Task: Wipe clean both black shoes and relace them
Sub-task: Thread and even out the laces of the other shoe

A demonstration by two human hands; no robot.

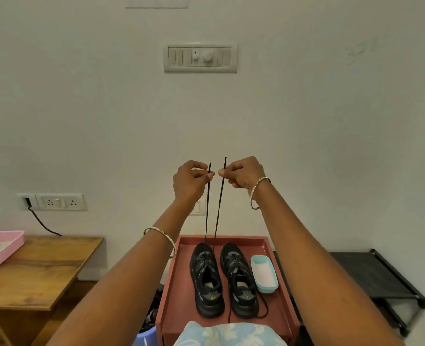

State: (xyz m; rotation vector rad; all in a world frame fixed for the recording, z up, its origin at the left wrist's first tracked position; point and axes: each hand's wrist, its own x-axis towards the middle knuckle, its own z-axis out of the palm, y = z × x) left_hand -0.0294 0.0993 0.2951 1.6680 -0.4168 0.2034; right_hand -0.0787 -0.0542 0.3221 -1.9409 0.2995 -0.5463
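Pinching lace ends in clamped left grip and right grip. Stretched taut above one black shoe on the counter.

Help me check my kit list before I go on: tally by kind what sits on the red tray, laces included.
Black shoes: 2
Black laces: 2 (pulled-up lace, loose lace)
Teal tub: 1
Total: 5
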